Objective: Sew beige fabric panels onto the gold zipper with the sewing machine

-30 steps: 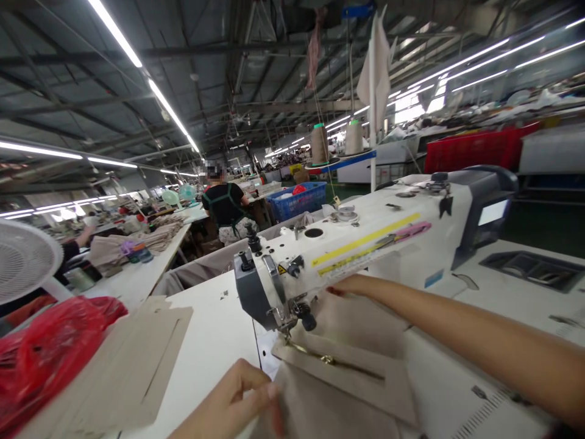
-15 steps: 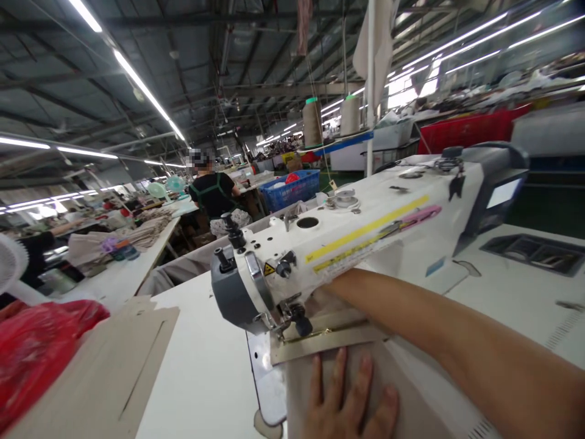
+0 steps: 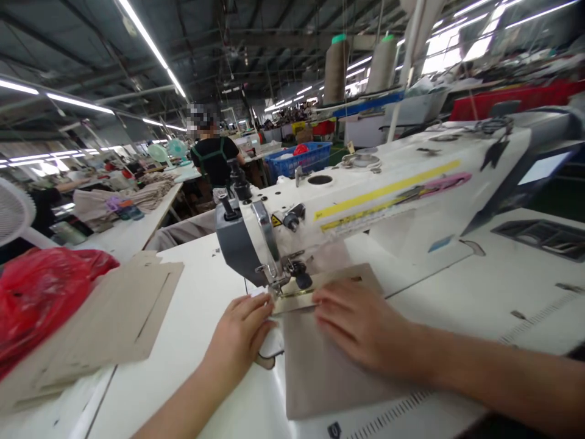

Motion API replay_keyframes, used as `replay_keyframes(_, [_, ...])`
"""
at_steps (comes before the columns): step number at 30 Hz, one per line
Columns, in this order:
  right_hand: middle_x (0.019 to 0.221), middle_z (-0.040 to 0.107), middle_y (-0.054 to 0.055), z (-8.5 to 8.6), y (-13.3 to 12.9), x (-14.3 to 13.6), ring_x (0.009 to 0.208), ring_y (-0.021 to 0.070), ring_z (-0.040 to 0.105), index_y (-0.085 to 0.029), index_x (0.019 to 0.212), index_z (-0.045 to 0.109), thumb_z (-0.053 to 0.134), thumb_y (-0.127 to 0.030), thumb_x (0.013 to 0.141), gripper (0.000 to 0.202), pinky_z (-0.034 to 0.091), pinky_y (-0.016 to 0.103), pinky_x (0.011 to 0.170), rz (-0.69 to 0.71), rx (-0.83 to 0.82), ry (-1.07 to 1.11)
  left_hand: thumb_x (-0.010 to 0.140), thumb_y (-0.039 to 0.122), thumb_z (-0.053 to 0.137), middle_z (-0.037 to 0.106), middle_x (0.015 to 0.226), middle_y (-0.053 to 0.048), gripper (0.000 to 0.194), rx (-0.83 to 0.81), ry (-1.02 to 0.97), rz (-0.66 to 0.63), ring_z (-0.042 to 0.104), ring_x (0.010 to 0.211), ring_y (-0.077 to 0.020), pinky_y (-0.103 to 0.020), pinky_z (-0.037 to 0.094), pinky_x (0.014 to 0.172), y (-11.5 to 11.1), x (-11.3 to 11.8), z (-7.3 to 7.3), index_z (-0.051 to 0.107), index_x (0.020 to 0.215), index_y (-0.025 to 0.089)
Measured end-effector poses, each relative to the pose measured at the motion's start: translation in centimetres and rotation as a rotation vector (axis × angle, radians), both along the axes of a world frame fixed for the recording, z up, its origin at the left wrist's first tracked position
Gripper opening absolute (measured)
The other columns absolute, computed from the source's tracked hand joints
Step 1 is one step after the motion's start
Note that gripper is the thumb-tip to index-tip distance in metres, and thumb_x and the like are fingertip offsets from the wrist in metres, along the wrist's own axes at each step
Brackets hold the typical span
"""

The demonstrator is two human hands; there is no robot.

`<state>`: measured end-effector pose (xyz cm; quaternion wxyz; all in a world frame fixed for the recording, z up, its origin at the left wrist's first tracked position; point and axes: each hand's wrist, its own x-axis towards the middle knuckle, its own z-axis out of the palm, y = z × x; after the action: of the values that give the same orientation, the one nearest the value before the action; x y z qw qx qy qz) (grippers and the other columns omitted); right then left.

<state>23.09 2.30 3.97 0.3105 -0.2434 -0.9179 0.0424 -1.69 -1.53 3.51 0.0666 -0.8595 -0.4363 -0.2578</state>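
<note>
A red plastic bag [image 3: 50, 299] lies beside a stack of beige panels [image 3: 132, 311], the top one slit, at the left of a white worktop [image 3: 183, 347]. The left hand [image 3: 240, 332], fingers bent and together, touches the near edge of a beige fabric piece [image 3: 329, 366] just beside the needle area of a white sewing machine [image 3: 388, 195]; whether it pinches the cloth cannot be told. The right hand [image 3: 361, 326] presses flat on the fabric, fingertips by a gold zipper [image 3: 299, 293] beneath the machine's head. Beyond, a person [image 3: 214, 152] in black stands near a blue crate [image 3: 299, 160].
</note>
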Motion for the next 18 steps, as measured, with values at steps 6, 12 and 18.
replay_keyframes(6, [0.087,0.062,0.011,-1.1,-3.3,-3.1,0.076,0.0240,0.059,-0.010,0.100,0.060,0.052,-0.015,0.086,0.016,0.047,0.035,0.064,-0.144,-0.101,-0.305,0.089,0.011,0.042,0.071,0.097,-0.008,0.022,-0.026,0.018,-0.028,0.067,0.086,-0.0175,-0.038,0.051,0.087,1.3,0.6,-0.4,0.061,0.099,0.017])
replay_keyframes(12, [0.086,0.067,0.009,-0.2,-0.4,-4.8,0.072,0.0233,0.063,-0.012,0.106,0.058,0.048,-0.018,0.091,0.019,0.044,0.031,0.060,-0.211,-0.228,-0.353,0.090,0.014,0.039,0.072,0.084,-0.005,0.023,-0.003,-0.042,0.055,0.066,0.073,-0.0173,-0.034,0.054,0.072,0.9,1.0,0.3,0.062,0.092,0.015])
replay_keyframes(18, [0.088,0.067,0.007,-1.6,-0.3,-4.5,0.079,0.0217,0.063,-0.013,0.100,0.060,0.049,-0.010,0.087,0.017,0.044,0.031,0.068,-0.059,-0.199,-0.246,0.089,0.016,0.043,0.069,0.093,-0.007,0.022,-0.014,0.006,0.029,0.064,0.083,-0.0191,-0.036,0.050,0.075,0.9,1.4,-0.4,0.064,0.094,0.019])
